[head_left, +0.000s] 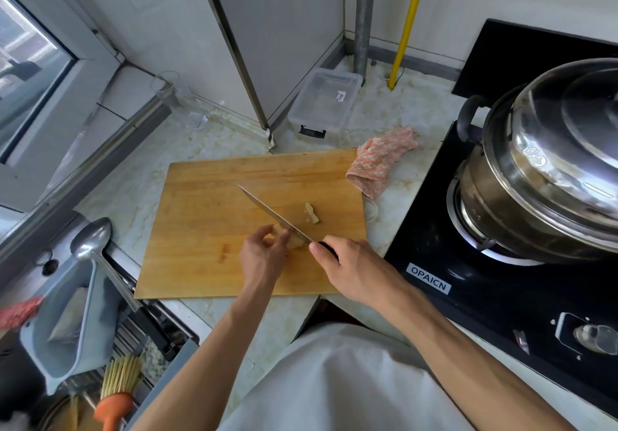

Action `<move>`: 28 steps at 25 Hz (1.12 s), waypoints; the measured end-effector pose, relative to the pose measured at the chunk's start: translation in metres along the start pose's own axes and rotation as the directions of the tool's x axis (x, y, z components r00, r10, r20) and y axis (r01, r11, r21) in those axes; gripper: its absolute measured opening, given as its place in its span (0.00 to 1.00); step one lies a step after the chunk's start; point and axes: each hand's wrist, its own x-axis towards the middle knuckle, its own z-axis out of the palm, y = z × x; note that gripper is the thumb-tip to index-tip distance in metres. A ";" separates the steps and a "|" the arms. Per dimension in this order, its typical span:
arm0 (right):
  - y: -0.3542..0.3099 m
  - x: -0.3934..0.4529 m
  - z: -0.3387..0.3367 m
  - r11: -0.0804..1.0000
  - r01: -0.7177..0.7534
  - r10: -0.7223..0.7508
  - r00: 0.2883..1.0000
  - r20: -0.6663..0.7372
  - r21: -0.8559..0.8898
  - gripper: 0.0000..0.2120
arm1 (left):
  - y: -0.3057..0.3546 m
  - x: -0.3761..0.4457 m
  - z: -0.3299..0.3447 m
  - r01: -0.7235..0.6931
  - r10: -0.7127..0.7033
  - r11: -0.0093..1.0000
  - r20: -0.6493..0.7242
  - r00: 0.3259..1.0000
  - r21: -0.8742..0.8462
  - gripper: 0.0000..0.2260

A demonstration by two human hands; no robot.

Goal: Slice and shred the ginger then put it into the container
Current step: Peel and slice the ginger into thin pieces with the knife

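Observation:
A wooden cutting board (207, 230) lies on the marble counter. My left hand (262, 253) holds a pale piece of ginger (295, 241) down on the board with curled fingers. My right hand (347, 268) grips the dark handle of a knife (267, 211). The blade rests against the ginger, right beside my left fingers, with its tip pointing to the far left. A smaller cut piece of ginger (311, 213) lies on the board just to the right of the blade. A clear plastic container (322, 103) stands on the counter behind the board.
A pink and white cloth (381, 159) lies at the board's far right corner. A steel lidded pot (548, 159) sits on the black gas stove (485, 297) at the right. At the left are a ladle (92, 240), a grey bin (67, 323) and a brush (117, 394). A clear jug (167, 91) stands at the far left.

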 end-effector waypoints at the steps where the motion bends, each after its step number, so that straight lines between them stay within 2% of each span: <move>1: 0.000 0.000 0.001 1.000 0.003 -0.003 1.000 -0.001 -0.009 0.21 | 0.000 -0.001 0.001 -0.014 0.014 1.000 -0.007 1.000 0.007 0.20; 4: 0.001 -0.003 0.006 0.997 0.024 -0.025 1.000 -0.014 -0.078 0.21 | -0.003 -0.003 0.005 -0.027 0.026 0.999 -0.032 0.999 -0.028 0.20; 9: 0.004 -0.009 0.013 0.978 0.061 -0.065 0.998 -0.013 -0.198 0.18 | 0.000 -0.008 0.008 -0.034 0.031 0.998 -0.060 0.998 -0.046 0.09; 18: 0.008 -0.010 0.008 0.969 0.096 -0.104 0.994 -0.023 -0.228 0.18 | 0.001 -0.008 0.010 -0.006 -0.001 0.991 -0.053 0.999 -0.136 0.13; 24: 0.009 -0.007 0.007 0.967 0.088 -0.095 0.995 -0.020 -0.239 0.18 | 0.001 -0.007 0.009 0.007 -0.012 0.986 -0.031 0.999 -0.165 0.11; 28: 0.010 -0.007 0.007 0.966 0.090 -0.099 0.995 -0.024 -0.242 0.18 | -0.003 -0.003 0.010 0.028 -0.032 0.981 -0.017 0.999 -0.192 0.15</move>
